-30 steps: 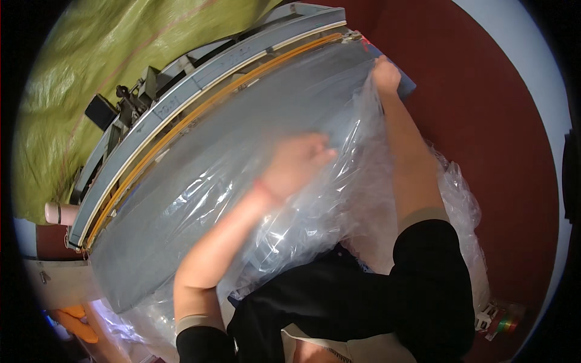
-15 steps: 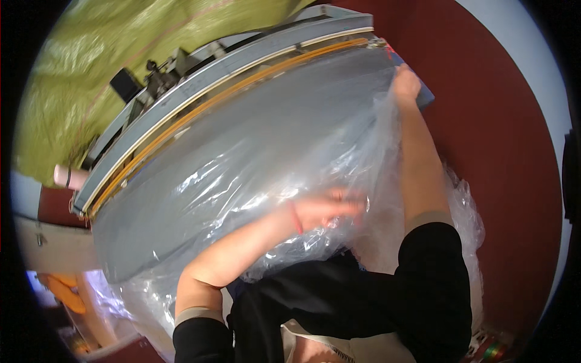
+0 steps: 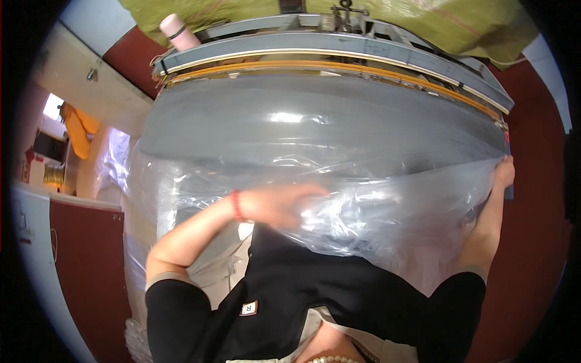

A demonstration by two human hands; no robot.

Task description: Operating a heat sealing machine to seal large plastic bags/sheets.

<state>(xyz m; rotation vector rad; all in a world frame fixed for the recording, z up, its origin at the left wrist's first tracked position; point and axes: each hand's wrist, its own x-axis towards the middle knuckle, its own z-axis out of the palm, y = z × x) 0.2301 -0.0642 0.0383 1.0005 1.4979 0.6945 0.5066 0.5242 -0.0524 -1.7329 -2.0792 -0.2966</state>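
A wide sheet of clear plastic film (image 3: 387, 199) drapes over a grey work surface (image 3: 260, 115) and hangs toward my body in shiny folds. My right hand (image 3: 505, 172) is closed on the film at the surface's right edge, pulling a taut crease out from it. Over the film's near middle, close to my waist, my left hand (image 3: 281, 204) is smeared by motion. Its fingers point to the right, but whether they touch or grip the film does not show. A red bracelet (image 3: 236, 206) circles that wrist.
Along the far side runs a long grey metal frame (image 3: 254, 49) with an orange strip (image 3: 290, 65) and a clamp-like fitting (image 3: 346, 15). A pink bottle (image 3: 179, 31) stands at its left end. Yellow-green sheeting (image 3: 423, 24) lies behind. Left are a pale cabinet door (image 3: 78, 66) and an orange item (image 3: 77, 133).
My view has swung left, so the frame now lies more level. The right hand still holds the film edge, now nearer to me. My left hand keeps moving over the near film.
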